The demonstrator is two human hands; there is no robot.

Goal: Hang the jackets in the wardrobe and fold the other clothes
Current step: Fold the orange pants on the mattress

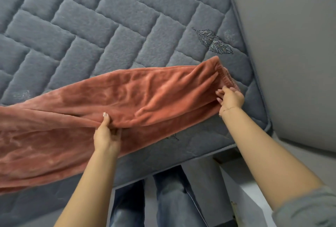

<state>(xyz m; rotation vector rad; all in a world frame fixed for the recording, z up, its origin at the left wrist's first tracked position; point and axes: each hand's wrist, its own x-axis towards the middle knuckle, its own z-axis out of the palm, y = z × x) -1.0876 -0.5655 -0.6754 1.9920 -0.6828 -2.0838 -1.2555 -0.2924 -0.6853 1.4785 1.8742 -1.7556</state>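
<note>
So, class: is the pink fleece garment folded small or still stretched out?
Stretched out: the pink fleece garment spans the bed, left hand and right hand gripping it.

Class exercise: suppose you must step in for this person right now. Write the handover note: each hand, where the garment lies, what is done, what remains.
Left hand: grips the near edge of the rust-pink fleece garment at its middle, thumb on top.
Right hand: its fingers pinch the garment's gathered end near the bed corner.
Garment: stretched lengthwise across the grey quilted bed cover, its other end running off the left of the view.
Done: laid out and straightened, apparently doubled lengthwise.
Left: fold it across. No jackets, wardrobe or other clothes are in view.
</note>
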